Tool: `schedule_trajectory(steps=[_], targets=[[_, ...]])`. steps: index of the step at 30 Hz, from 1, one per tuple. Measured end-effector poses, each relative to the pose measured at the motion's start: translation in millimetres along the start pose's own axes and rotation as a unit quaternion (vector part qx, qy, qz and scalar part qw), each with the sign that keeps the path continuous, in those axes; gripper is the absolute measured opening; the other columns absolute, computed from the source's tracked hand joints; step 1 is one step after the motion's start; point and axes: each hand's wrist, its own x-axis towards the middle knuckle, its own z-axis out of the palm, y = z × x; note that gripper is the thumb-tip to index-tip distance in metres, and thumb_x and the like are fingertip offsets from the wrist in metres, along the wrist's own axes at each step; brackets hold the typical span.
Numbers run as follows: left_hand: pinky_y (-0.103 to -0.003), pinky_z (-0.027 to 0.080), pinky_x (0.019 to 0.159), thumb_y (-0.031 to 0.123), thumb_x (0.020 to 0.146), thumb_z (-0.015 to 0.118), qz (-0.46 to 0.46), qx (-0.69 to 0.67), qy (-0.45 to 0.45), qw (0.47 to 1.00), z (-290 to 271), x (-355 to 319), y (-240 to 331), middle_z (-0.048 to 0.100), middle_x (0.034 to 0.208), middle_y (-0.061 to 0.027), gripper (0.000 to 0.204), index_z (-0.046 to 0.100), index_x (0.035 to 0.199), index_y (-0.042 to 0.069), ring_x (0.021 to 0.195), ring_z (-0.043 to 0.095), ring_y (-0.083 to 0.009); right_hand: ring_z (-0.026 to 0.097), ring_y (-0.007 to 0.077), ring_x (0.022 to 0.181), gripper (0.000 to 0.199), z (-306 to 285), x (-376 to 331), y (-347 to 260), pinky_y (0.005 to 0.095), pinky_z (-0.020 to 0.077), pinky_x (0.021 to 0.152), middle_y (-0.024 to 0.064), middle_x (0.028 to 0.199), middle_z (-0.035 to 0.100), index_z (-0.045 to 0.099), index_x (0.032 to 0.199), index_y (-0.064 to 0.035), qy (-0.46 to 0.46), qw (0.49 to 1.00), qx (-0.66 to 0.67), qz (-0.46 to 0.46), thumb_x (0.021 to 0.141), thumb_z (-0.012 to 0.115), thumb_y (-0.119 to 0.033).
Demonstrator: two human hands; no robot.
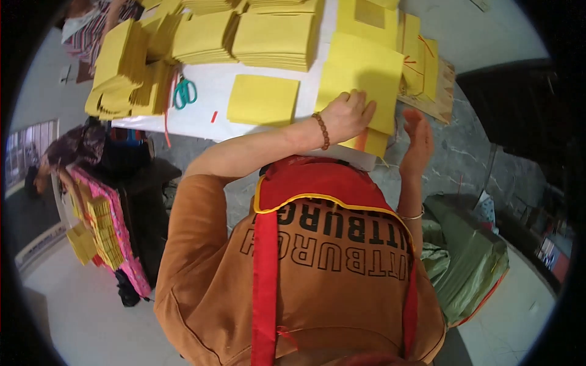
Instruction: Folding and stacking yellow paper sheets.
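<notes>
Bent over the near edge of a yellow paper sheet (360,67), my left hand (349,116) has its fingers curled down against the paper. Under the wrist side, an orange strip (361,141) shows on more yellow paper. Off the table's right edge, my right hand (417,137) is raised with its fingers loosely extended and nothing visible in it. A smaller yellow paper packet (264,99) lies flat on the white table (204,119), left of my left hand. Teal-handled scissors (185,93) rest farther left.
Stacks of yellow paper (271,39) fill the table's far and left sides. Bundles with red ties (421,64) sit on a wooden board (442,100) at right. A green sack (470,262) stands at my right. Other people work at left, one by a pink-covered table (131,262).
</notes>
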Motion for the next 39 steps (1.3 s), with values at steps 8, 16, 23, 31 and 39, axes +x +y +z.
schedule_trajectory(steps=[8,16,23,31,39], targets=[[-0.037,0.044,0.087,0.008,0.071,0.054,-0.056,-0.110,0.139,0.983,-56,-100,-70,0.054,0.120,-0.0139,0.049,0.051,0.120,0.003,0.107,0.053,-0.0275,0.056,0.0164,0.098,0.035,-17,8,7,0.0301,0.0419,0.083,0.0086,0.105,0.061,0.055,0.114,-0.0017,0.062,0.998,0.009,0.007,0.096,0.041,-0.028],[-0.037,0.041,0.091,0.005,0.070,0.054,-0.137,-0.065,0.022,0.988,5,-169,-92,0.051,0.125,-0.0109,0.054,0.050,0.123,0.006,0.112,0.049,-0.0262,0.057,0.0132,0.092,0.031,1,2,15,0.0270,0.0433,0.078,0.0069,0.099,0.062,0.057,0.111,-0.0015,0.037,0.999,0.004,0.025,0.095,0.043,-0.025],[-0.041,0.033,0.097,0.020,0.072,0.062,-0.128,-0.122,-0.084,0.981,12,-176,-95,0.039,0.134,-0.0128,0.065,0.039,0.131,0.006,0.121,0.039,-0.0289,0.057,0.0127,0.089,0.029,4,-4,23,0.0270,0.0439,0.077,0.0062,0.096,0.063,0.058,0.109,-0.0009,0.028,0.999,-0.022,0.018,0.094,0.047,-0.022],[-0.043,0.026,0.103,0.047,0.084,0.051,-0.128,-0.053,-0.084,0.987,27,-179,-87,0.033,0.138,-0.0135,0.067,0.035,0.133,0.005,0.126,0.031,-0.0285,0.056,0.0144,0.096,0.021,6,-13,30,0.0275,0.0425,0.083,0.0071,0.098,0.063,0.060,0.106,-0.0036,0.015,0.999,-0.033,-0.013,0.090,0.054,-0.015],[-0.043,0.030,0.098,0.033,0.090,0.047,-0.030,-0.070,-0.061,0.995,12,-165,-110,0.044,0.129,-0.0151,0.041,0.051,0.121,0.007,0.119,0.039,-0.0308,0.051,0.0271,0.109,0.013,3,-12,25,0.0383,0.0354,0.095,0.0061,0.103,0.064,0.065,0.092,-0.0070,-0.134,0.905,-0.315,-0.252,0.081,0.060,-0.010]])
